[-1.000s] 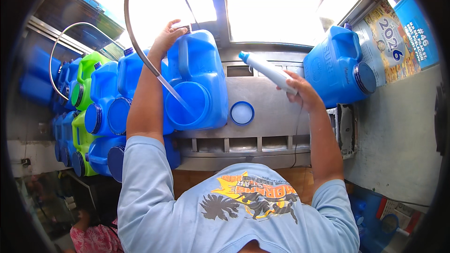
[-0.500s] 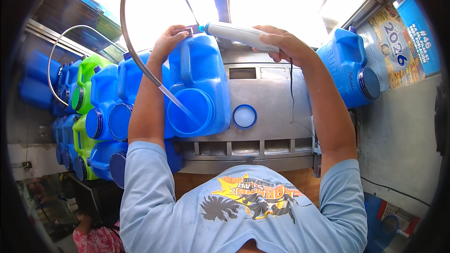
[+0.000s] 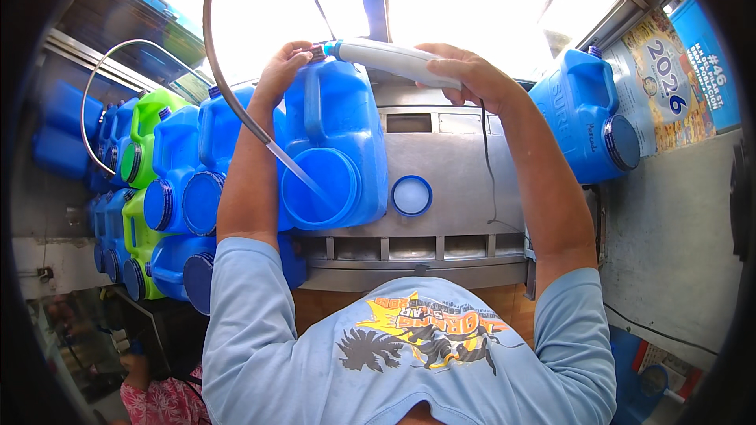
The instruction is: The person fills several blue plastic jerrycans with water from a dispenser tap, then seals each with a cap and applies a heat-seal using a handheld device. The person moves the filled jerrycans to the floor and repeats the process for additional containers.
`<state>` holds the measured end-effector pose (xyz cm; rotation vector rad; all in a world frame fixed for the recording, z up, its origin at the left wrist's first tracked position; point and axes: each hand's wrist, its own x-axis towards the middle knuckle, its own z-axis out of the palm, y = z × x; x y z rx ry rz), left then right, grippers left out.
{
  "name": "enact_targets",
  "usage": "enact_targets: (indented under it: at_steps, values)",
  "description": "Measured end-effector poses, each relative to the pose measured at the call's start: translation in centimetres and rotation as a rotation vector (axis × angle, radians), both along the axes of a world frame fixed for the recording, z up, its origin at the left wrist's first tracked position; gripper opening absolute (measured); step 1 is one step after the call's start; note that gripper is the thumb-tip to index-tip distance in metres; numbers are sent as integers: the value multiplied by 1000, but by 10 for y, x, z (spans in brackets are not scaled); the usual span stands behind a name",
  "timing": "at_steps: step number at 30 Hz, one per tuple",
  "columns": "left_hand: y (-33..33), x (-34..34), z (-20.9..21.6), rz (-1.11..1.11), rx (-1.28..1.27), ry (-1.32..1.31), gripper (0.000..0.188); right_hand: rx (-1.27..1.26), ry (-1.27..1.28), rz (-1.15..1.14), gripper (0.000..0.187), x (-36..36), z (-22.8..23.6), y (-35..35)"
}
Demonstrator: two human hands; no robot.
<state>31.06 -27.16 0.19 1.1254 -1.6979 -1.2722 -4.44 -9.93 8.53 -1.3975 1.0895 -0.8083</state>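
Note:
A blue water jug (image 3: pixel 373 142) stands on the metal counter before me, its large round mouth (image 3: pixel 315 189) uncovered. The fingers of my left hand (image 3: pixel 282 69) are closed on the small dark cap (image 3: pixel 318 53) at the jug's top. My right hand (image 3: pixel 471 75) grips a grey-white corded hand blower (image 3: pixel 390 59) with a blue tip. That tip points left, right beside the small cap. A grey hose (image 3: pixel 223 83) loops down over my left forearm, and its pale end (image 3: pixel 295 167) goes into the large mouth. A blue-rimmed round lid (image 3: pixel 411 195) lies on the counter right of the jug.
Several blue and green jugs (image 3: pixel 144 134) are stacked at the left. Another blue jug (image 3: pixel 579 114) stands at the right, by a wall with a calendar (image 3: pixel 665 71). Slots run along the counter's (image 3: pixel 465 173) near edge. A person in a pink patterned top (image 3: pixel 161 401) is at lower left.
The blower in my right hand has shifted slightly left, its tip now closer to the small cap. My left hand stays on the cap. The jug and hose keep their places.

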Motion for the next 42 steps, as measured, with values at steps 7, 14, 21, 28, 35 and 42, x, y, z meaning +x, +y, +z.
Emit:
enact_targets:
  at_steps: [7,14,21,28,35,42]
  values:
    - [-1,8,-3,-50,31,46,39,-4,-24,-15,81,4,-2,2]
    - [9,0,2,24,5,17,43,-6,-23,2,81,6,-2,-1]
    - [14,-5,3,83,58,167,54,-17,45,-2,80,5,-1,-5]
    - [10,-6,-2,112,19,162,56,-4,54,-8,76,3,4,-10]
    - [14,-6,1,117,88,217,56,-17,112,-53,77,7,14,-12]
    - [14,-5,0,87,60,214,52,-26,120,-59,78,8,26,-17]
